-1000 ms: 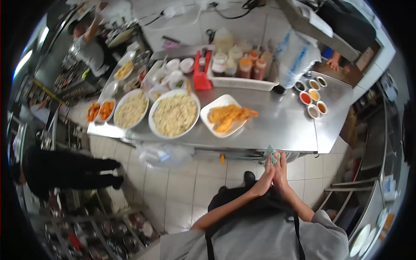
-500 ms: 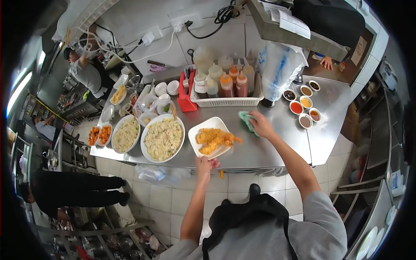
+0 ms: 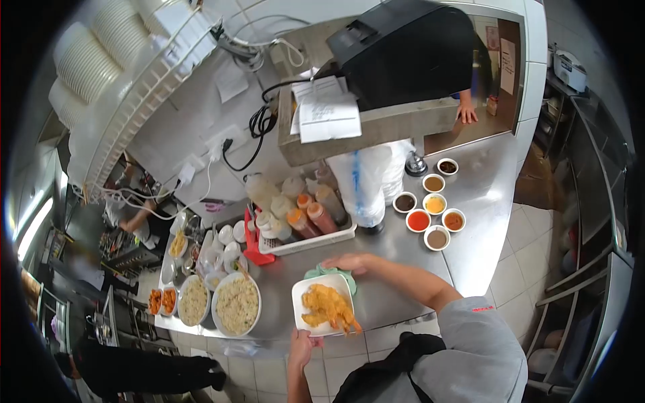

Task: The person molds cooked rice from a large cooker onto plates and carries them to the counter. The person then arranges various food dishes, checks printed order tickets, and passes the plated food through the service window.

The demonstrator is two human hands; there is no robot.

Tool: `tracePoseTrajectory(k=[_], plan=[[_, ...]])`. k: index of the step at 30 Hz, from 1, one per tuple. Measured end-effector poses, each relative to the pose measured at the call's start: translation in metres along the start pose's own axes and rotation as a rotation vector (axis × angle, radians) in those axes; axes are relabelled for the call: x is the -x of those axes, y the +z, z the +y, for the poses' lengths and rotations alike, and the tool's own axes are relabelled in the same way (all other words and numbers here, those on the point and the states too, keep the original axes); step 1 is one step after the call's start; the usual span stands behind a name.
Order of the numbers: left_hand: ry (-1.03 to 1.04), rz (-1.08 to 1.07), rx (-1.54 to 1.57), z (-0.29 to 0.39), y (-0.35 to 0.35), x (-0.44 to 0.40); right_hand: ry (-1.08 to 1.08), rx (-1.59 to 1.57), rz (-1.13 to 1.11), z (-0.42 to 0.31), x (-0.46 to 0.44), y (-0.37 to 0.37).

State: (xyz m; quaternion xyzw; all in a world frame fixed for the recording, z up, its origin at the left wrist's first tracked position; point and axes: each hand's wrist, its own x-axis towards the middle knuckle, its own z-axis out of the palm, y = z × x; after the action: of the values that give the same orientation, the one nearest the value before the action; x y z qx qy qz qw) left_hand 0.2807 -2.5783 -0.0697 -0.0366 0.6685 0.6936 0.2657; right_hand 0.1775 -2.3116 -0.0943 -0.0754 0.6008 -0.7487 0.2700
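My left hand clamps the plate near the counter's front edge – likely for steadiness – while my right hand (fingers outstretched, spread unclear) covers part of the cloth.

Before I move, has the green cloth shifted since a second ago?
Yes: from near the counter's front edge, the green cloth has moved inward, closer to the white bottle basket, and is now at the right hand's fingers.

Metal counter, sauce cups, white basket, rice bowls, apparently a bell
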Motion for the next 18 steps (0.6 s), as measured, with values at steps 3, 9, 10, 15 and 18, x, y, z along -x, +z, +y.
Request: tracePoseTrajectory(k=[3, 9, 10, 15, 18], plan=[[-0.056, -0.134, -0.012, 0.016, 0.012, 0.001, 0.201, -0.611, -0.25, -0.008, 0.018, 0.019], [-0.039, -0.053, 0.086, 0.022, 0.04, -0.003, -0.143, -1.361, -0.506, 0.056, 0.053, 0.069], [-0.019, -0.068, 0.077, 0.021, 0.041, -0.004, -0.154, -1.387, -0.41, 0.058, 0.065, 0.081], [0.083, -0.069, 0.041, 0.022, 0.037, -0.018, 0.016, -1.257, 0.199, 0.051, 0.114, 0.1], [0.072, 0.0, 0.019, 0.032, 0.031, -0.022, -0.295, -0.899, 0.367, 0.054, 0.127, 0.077]])
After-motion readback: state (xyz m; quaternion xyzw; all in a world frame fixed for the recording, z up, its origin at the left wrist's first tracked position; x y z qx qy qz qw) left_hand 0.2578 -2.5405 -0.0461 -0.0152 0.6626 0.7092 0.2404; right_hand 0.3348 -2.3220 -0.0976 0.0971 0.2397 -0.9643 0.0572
